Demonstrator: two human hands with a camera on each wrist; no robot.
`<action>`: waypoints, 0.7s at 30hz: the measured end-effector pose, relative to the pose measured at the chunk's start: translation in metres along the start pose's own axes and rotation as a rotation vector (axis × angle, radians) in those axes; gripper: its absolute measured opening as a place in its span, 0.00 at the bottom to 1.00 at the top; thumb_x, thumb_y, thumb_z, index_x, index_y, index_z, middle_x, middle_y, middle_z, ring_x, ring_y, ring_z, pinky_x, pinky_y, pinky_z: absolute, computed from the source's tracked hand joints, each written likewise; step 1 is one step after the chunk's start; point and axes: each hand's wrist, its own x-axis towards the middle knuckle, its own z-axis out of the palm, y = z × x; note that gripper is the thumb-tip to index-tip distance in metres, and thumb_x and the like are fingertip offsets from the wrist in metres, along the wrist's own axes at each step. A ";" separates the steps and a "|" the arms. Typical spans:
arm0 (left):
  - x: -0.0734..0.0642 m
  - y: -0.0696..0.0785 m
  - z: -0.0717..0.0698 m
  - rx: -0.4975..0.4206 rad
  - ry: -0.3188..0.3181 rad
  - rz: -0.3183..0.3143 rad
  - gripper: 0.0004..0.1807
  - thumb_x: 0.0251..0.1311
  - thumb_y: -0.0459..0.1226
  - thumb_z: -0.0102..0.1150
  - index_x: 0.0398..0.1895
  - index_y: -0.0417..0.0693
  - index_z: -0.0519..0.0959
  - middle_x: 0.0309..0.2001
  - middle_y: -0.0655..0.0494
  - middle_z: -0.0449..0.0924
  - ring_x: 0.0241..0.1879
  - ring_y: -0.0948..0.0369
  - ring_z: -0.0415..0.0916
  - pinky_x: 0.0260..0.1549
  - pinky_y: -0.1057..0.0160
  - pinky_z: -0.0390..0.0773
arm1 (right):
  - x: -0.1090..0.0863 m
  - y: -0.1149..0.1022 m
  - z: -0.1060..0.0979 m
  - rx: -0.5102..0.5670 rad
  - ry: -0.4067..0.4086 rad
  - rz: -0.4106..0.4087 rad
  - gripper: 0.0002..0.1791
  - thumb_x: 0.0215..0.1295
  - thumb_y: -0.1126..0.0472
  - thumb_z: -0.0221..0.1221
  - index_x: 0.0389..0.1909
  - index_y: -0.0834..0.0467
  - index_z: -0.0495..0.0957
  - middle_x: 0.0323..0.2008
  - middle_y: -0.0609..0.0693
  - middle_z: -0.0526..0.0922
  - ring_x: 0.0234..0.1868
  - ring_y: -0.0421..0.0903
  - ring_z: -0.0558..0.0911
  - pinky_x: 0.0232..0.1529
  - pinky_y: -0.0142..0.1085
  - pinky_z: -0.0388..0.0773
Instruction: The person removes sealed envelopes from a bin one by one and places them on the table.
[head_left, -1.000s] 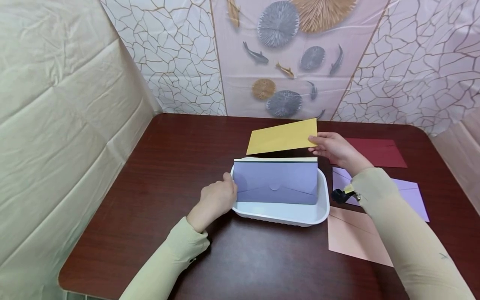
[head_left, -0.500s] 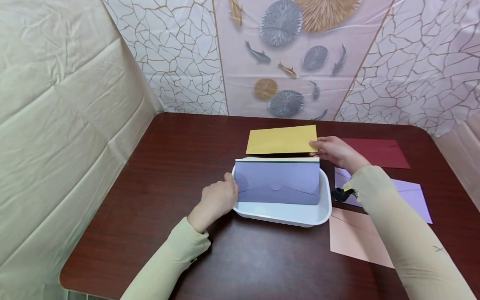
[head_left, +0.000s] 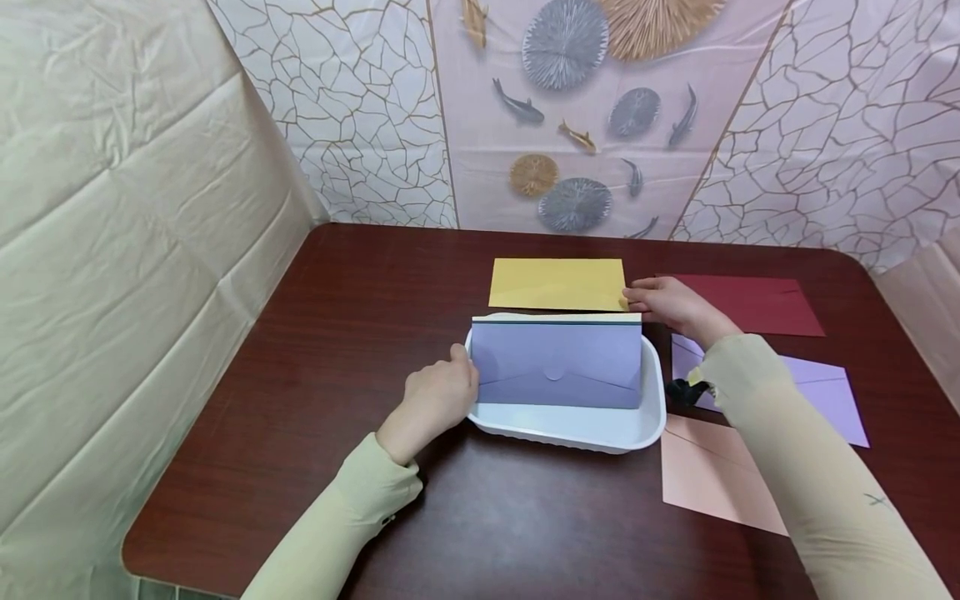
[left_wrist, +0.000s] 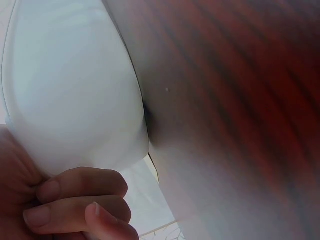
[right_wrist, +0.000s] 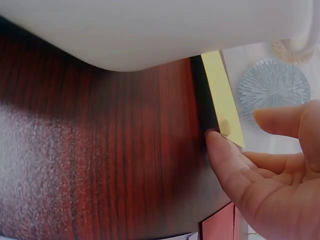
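Observation:
My left hand (head_left: 438,393) grips the left end of a white plastic tray (head_left: 585,425); in the left wrist view its fingers (left_wrist: 85,185) curl against the tray's outer wall. A bluish-purple envelope (head_left: 555,362) stands leaning in the tray, flap side to me, with pale and dark edges showing behind it. Behind the tray a yellow envelope (head_left: 558,283) lies on the table. My right hand (head_left: 671,307) is at its right end. In the right wrist view the fingertips touch the yellow envelope's corner, while the thumb (right_wrist: 277,120) stands apart from it.
To the right lie a dark red envelope (head_left: 765,304), a lilac envelope (head_left: 828,396) and a peach envelope (head_left: 712,471), the last two partly under my right arm. The brown table (head_left: 337,333) ends at a patterned cloth backdrop (head_left: 367,117).
The yellow envelope has come down from a tilted hold to lie flat behind the tray. My right hand has lowered with it and its thumb has come off. The left hand stays on the tray.

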 end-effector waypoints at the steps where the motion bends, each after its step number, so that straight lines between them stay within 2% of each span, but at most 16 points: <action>1: 0.000 0.000 0.000 0.000 0.003 0.001 0.16 0.78 0.45 0.34 0.40 0.42 0.65 0.27 0.42 0.80 0.29 0.45 0.81 0.25 0.46 0.76 | 0.000 0.000 0.000 0.003 0.001 -0.002 0.37 0.81 0.59 0.44 0.75 0.76 0.37 0.72 0.75 0.57 0.72 0.64 0.63 0.55 0.34 0.76; 9: -0.001 0.002 -0.001 0.002 0.007 0.005 0.15 0.78 0.45 0.35 0.40 0.41 0.65 0.27 0.42 0.80 0.28 0.45 0.81 0.25 0.45 0.75 | -0.002 0.001 0.000 -0.009 0.043 -0.002 0.39 0.81 0.59 0.45 0.76 0.73 0.33 0.73 0.73 0.56 0.72 0.64 0.64 0.64 0.45 0.70; 11: -0.002 0.002 -0.002 0.005 0.008 0.007 0.16 0.78 0.45 0.35 0.40 0.41 0.65 0.26 0.42 0.79 0.28 0.45 0.81 0.25 0.46 0.75 | -0.002 0.003 0.000 -0.013 0.047 0.001 0.39 0.81 0.58 0.45 0.76 0.73 0.33 0.73 0.73 0.56 0.72 0.63 0.64 0.67 0.50 0.66; 21: -0.002 0.003 -0.003 0.003 0.009 0.011 0.16 0.78 0.44 0.36 0.40 0.41 0.65 0.26 0.42 0.79 0.28 0.45 0.81 0.25 0.46 0.75 | -0.009 0.004 -0.003 -0.010 0.056 -0.013 0.40 0.80 0.58 0.47 0.76 0.73 0.35 0.73 0.73 0.56 0.72 0.64 0.63 0.69 0.52 0.61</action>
